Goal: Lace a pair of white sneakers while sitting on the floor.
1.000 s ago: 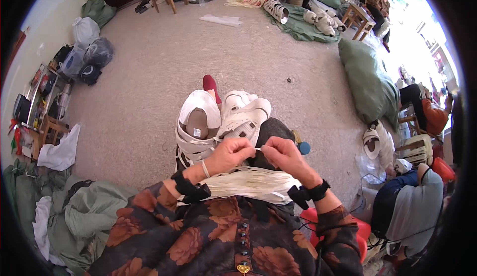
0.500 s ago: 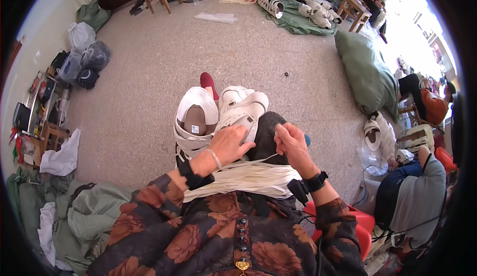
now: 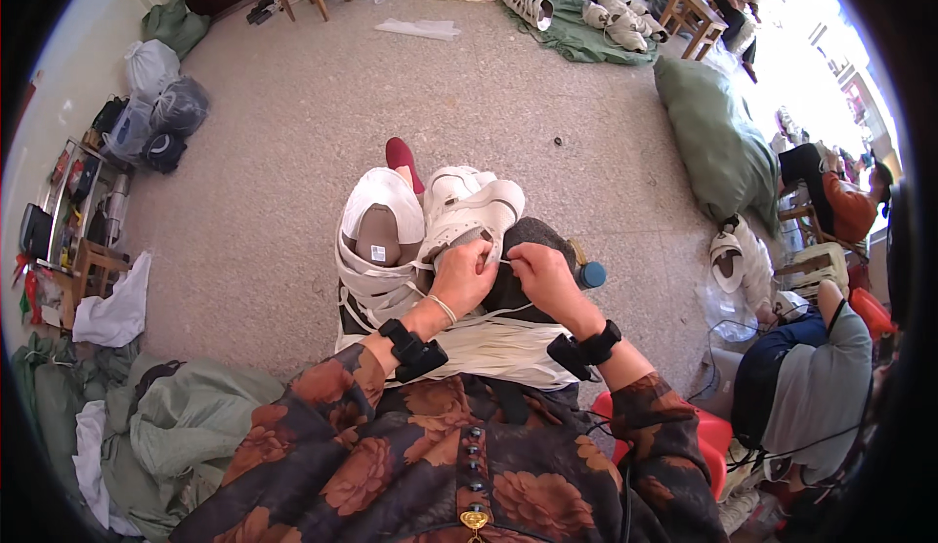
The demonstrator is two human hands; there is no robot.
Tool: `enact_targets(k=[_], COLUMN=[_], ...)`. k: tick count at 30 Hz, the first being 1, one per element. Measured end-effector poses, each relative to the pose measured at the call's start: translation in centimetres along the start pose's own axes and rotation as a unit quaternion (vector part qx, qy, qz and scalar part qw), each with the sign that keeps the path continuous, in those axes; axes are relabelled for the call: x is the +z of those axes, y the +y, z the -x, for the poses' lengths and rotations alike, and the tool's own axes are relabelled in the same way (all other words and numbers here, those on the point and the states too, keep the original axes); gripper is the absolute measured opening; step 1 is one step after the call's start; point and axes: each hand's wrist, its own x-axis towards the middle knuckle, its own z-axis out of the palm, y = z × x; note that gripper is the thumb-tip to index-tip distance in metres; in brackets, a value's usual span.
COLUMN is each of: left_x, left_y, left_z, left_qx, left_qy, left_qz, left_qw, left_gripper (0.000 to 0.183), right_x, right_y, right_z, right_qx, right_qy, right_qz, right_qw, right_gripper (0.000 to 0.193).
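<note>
Swinging back inward since the earlier frame, your R hand (image 3: 547, 277) is now nearing your L hand (image 3: 459, 277), the two hovering just apart over a white shoe (image 3: 501, 201) resting in front of you. R fingertips are pinching a thin pale lace (image 3: 503, 262) that's stretching toward the L; L hand is bearing on the shoe's upper, though you're hiding whether it's gripping lace, shoe or both, so can't tell. Work's looking unfinished, approx. mid-step: the strand is spanning your hands, no completed knot is showing, and plenty of loose cream strands (image 3: 518, 353) are lying below. Alongside, a 2nd white shoe (image 3: 389, 187) is sitting w/ pale bands crossing it.
</note>
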Motion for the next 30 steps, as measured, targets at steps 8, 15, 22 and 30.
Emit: enact_targets(k=[8, 15, 22, 30], left_x=[0.0, 0.2, 0.2, 0.6], left_y=[-0.1, -0.7, -0.8, -1.3], left_z=[0.2, 0.2, 0.3, 0.4], left_qx=[-0.015, 0.017, -0.004, 0.017], left_qy=[0.003, 0.015, 0.014, 0.046], left_qz=[0.013, 0.031, 0.052, 0.044], left_qw=[1.0, 0.999, 0.999, 0.998], left_gripper=[0.017, 0.021, 0.02, 0.017], right_x=[-0.2, 0.1, -0.4, 0.4], right_y=[-1.9, -2.3, -2.7, -3.6], right_z=[-0.7, -1.4, -1.3, -1.8], right_qx=[0.007, 0.046, 0.053, -0.092], right_qy=[0.049, 0.037, 0.035, 0.046], right_qz=[0.019, -0.001, 0.046, 0.215], right_qw=[0.999, 0.998, 0.997, 0.971], right_gripper=[0.014, 0.017, 0.015, 0.009])
